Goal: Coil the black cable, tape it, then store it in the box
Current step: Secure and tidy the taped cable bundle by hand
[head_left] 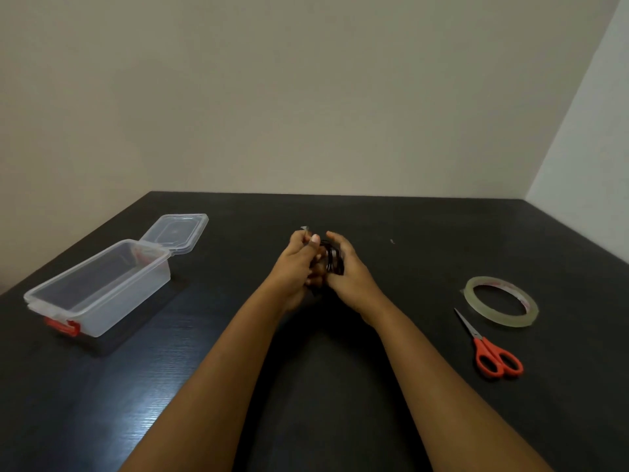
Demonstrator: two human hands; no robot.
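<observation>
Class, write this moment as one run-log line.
left hand: pinches tape piece | right hand: grips black cable | box: lid open | tape roll, scissors: lying right of hands

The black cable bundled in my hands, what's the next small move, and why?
Probably wrap the tape strip around the black cable. The left hand pinches what looks like that strip with its end free above the coil, the right hand grips the gathered loops, and the box sits open.
</observation>
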